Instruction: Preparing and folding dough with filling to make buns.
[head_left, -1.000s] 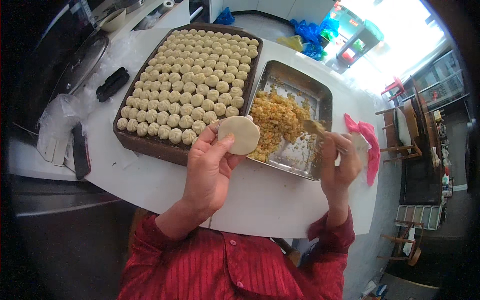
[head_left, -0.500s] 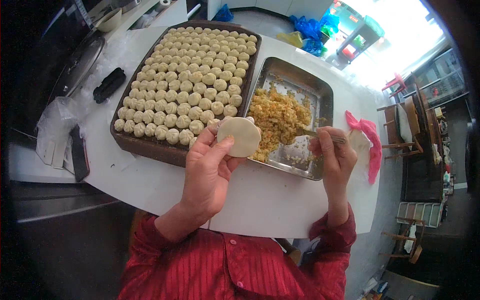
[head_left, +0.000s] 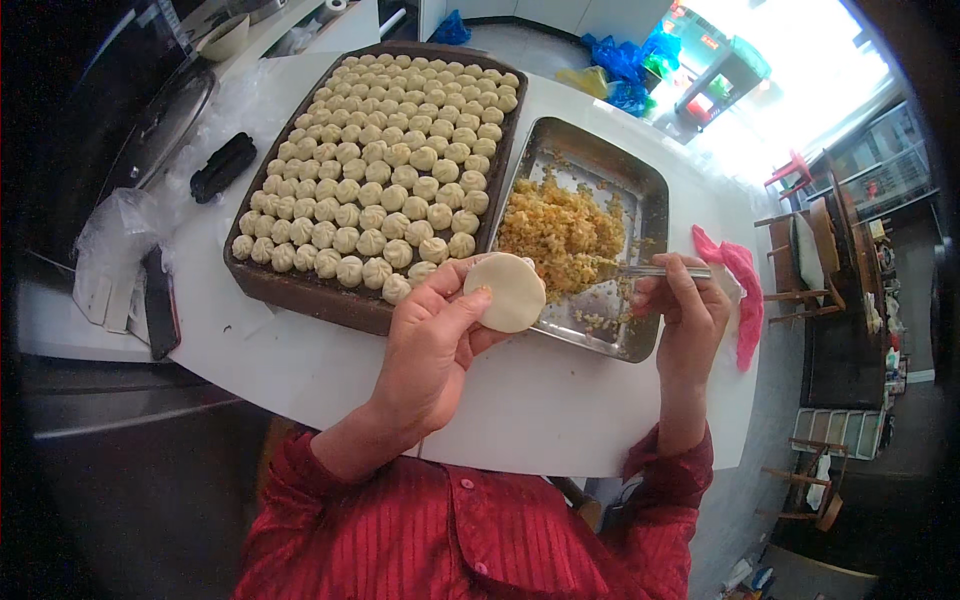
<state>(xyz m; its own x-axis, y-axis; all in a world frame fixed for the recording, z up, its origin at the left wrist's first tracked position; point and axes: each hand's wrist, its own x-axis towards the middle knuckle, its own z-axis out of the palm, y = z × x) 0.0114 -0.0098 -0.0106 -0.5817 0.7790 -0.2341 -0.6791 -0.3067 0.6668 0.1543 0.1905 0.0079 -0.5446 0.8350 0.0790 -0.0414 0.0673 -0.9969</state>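
My left hand [head_left: 428, 335] pinches a round, flat dough wrapper [head_left: 506, 293] between thumb and fingers, above the front edge of the filling pan. A speck of filling clings near the thumb. My right hand [head_left: 690, 312] grips the handle of a metal spoon [head_left: 668, 271], whose tip is buried in the crumbly yellow-orange filling [head_left: 562, 225]. This filling is heaped toward the left side of a rectangular steel pan [head_left: 652, 195]. Beside it, a dark tray [head_left: 300, 296] bears rows of small pleated buns [head_left: 370, 243]; my left hand is just off its front right corner.
A pink cloth [head_left: 742, 290] lies right of the pan on the white table [head_left: 520, 400]. Toward the left are a black object [head_left: 222, 168], clear plastic bags [head_left: 115, 240] and a dark flat item [head_left: 160, 305]. Wooden chairs [head_left: 800, 262] stand on the floor at right.
My left hand has moved right with the wrapper, toward the pan. My right hand has shifted slightly right, and the spoon handle now lies more level.
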